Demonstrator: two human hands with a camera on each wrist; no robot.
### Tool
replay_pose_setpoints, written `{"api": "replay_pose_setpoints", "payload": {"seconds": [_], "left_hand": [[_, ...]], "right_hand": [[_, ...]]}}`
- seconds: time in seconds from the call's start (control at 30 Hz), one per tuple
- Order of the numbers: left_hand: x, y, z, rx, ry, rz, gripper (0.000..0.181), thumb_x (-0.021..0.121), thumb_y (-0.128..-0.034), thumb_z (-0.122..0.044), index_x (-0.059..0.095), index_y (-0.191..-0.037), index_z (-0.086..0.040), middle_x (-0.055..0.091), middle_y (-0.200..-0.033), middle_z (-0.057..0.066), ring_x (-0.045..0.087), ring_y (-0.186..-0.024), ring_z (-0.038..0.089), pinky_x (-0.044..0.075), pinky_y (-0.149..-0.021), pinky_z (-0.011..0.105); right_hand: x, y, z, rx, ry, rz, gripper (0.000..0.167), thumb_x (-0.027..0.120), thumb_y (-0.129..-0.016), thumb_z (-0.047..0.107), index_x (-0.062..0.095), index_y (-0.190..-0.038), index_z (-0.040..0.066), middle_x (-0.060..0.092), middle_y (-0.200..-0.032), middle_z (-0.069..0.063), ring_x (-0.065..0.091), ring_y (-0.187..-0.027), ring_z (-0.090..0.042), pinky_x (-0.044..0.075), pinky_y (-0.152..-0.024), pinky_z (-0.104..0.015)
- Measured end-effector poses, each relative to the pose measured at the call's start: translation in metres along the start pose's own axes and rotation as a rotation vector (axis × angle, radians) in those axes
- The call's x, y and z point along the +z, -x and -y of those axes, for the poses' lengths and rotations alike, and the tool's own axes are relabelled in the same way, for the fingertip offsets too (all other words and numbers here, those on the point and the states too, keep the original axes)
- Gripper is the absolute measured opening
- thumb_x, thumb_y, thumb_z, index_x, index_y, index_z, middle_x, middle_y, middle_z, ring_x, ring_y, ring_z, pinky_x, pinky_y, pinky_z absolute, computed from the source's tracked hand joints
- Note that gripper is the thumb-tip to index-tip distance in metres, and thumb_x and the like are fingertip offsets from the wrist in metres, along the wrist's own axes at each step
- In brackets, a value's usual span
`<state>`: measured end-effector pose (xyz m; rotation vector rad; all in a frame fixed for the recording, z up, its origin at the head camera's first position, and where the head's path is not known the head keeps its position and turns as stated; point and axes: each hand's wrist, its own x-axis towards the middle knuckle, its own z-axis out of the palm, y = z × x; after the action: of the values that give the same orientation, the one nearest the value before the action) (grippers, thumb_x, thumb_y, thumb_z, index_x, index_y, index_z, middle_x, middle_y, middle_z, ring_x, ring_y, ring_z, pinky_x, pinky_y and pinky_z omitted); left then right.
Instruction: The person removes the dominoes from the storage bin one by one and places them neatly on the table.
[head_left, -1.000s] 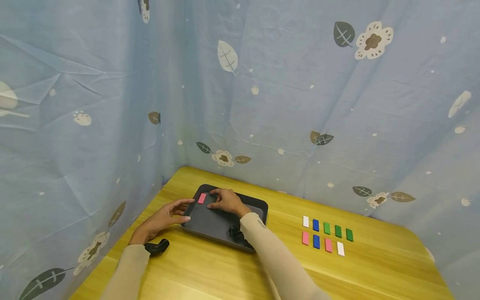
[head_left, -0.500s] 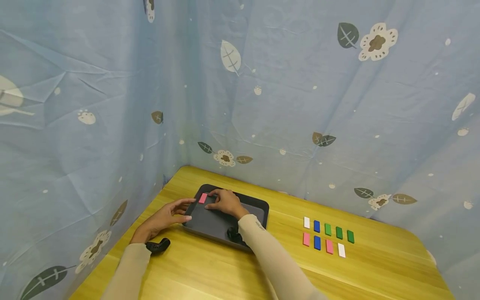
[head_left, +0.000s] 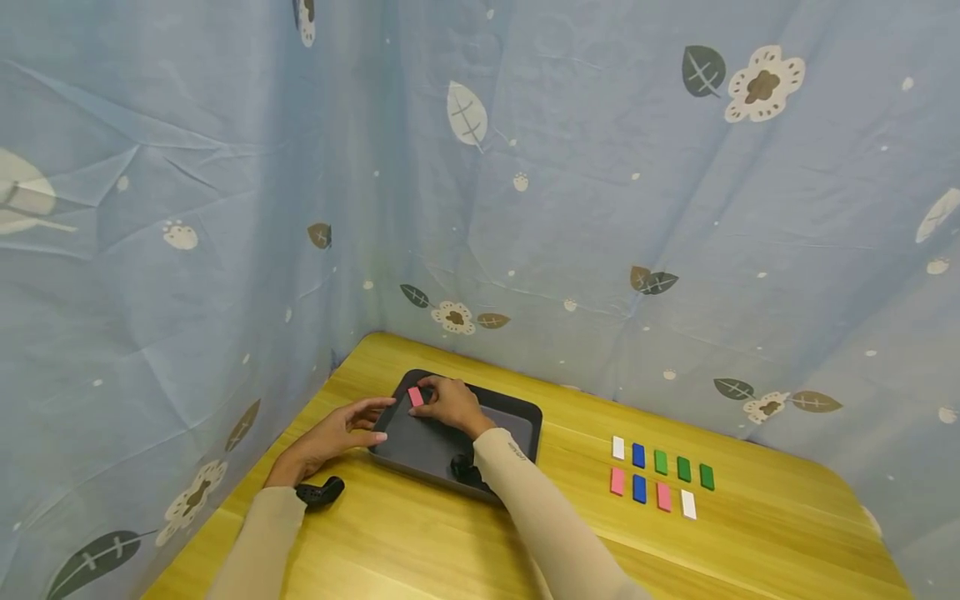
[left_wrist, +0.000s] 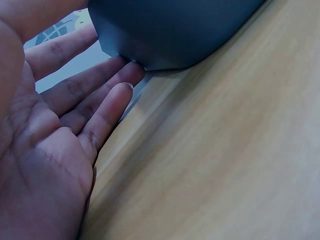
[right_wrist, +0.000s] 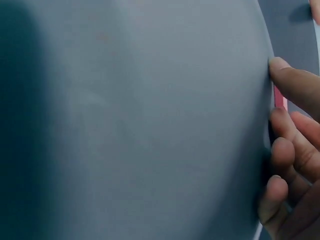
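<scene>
A dark grey rectangular tray [head_left: 442, 433] stands on the wooden table. Near its far left corner, inside, is a small pink block [head_left: 416, 397]. My right hand [head_left: 453, 406] reaches in over the far side and pinches this block between thumb and index finger. In the right wrist view, a strip of the pink block [right_wrist: 278, 97] shows between thumb and index fingertip. At the tray's left end is my left hand [head_left: 330, 437], fingers extended and thumb apart. Its fingertips [left_wrist: 131, 70] touch the tray's outer wall in the left wrist view.
Right of the tray, two rows of small blocks lie on the table: white [head_left: 618, 447], blue [head_left: 638, 455], green [head_left: 661, 462] and pink [head_left: 663, 497]. Patterned curtains [head_left: 555, 208] hang behind and left. Black wrist devices [head_left: 321, 493] sit on both wrists.
My right hand has moved slightly left onto the pink block, and its thumb and index finger have closed on it. The block has turned and now leans the other way. The left hand stays put.
</scene>
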<state>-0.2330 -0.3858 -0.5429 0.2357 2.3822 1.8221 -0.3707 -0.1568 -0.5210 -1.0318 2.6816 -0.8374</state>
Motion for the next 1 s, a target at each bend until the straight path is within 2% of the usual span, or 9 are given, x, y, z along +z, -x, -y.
{"api": "replay_pose_setpoints", "payload": {"seconds": [0.1,0.23,0.5,0.73,0.8,0.93,1.0], "left_hand": [[0.000,-0.001,0.001,0.002,0.001,0.001,0.062,0.074,-0.0979,-0.024,0.047,-0.154,-0.030,0.043,-0.153,0.011,0.045,-0.131,0.036,0.044,-0.100,0.050],[-0.001,-0.002,0.002,0.003,0.000,-0.001,0.062,0.074,-0.0979,-0.024,0.048,-0.154,-0.030,0.043,-0.154,0.010,0.045,-0.131,0.036,0.044,-0.100,0.049],[0.000,-0.001,-0.001,0.006,0.001,0.003,0.063,0.073,-0.0980,-0.023,0.047,-0.155,-0.027,0.043,-0.154,0.011,0.046,-0.130,0.036,0.045,-0.099,0.048],[0.001,-0.002,0.000,0.006,0.000,0.003,0.063,0.075,-0.0972,-0.025,0.047,-0.154,-0.029,0.043,-0.153,0.010,0.046,-0.129,0.035,0.046,-0.099,0.048],[0.001,-0.002,0.000,0.005,0.003,0.006,0.063,0.074,-0.0974,-0.024,0.047,-0.154,-0.029,0.043,-0.153,0.010,0.046,-0.130,0.035,0.046,-0.099,0.048],[0.001,-0.001,0.000,0.002,0.006,0.005,0.063,0.074,-0.0977,-0.023,0.047,-0.154,-0.030,0.043,-0.153,0.010,0.046,-0.130,0.035,0.046,-0.099,0.048],[0.000,-0.001,0.000,-0.001,0.007,0.001,0.063,0.075,-0.0972,-0.024,0.047,-0.154,-0.030,0.042,-0.154,0.010,0.046,-0.130,0.036,0.045,-0.099,0.048]], "right_hand": [[-0.002,-0.001,-0.001,-0.005,-0.002,0.026,0.055,0.083,-0.088,0.038,0.067,-0.136,0.017,0.062,-0.070,0.008,0.056,-0.058,-0.008,0.042,-0.051,-0.025],[-0.005,-0.003,-0.003,-0.008,-0.013,0.053,0.046,0.083,-0.089,0.035,0.071,-0.129,0.015,0.062,-0.071,0.007,0.056,-0.058,-0.009,0.042,-0.053,-0.025],[-0.006,-0.004,-0.003,-0.014,0.016,0.080,0.052,0.082,-0.090,0.038,0.068,-0.137,0.020,0.062,-0.069,0.006,0.056,-0.058,-0.010,0.043,-0.052,-0.025],[-0.009,0.000,0.000,0.002,0.025,0.087,0.048,0.083,-0.089,0.040,0.071,-0.129,0.018,0.063,-0.075,0.007,0.057,-0.065,-0.010,0.047,-0.058,-0.027],[-0.010,0.001,0.000,-0.001,0.027,0.084,0.048,0.083,-0.088,0.040,0.071,-0.128,0.016,0.063,-0.075,0.007,0.057,-0.065,-0.010,0.050,-0.064,-0.031],[-0.012,0.004,0.000,-0.023,0.039,0.078,0.048,0.083,-0.089,0.040,0.071,-0.128,0.014,0.064,-0.073,0.008,0.059,-0.064,-0.009,0.052,-0.088,-0.039],[-0.013,0.004,0.000,-0.034,0.045,0.076,0.049,0.082,-0.089,0.040,0.071,-0.128,0.013,0.064,-0.073,0.009,0.060,-0.063,-0.008,0.051,-0.091,-0.039]]}}
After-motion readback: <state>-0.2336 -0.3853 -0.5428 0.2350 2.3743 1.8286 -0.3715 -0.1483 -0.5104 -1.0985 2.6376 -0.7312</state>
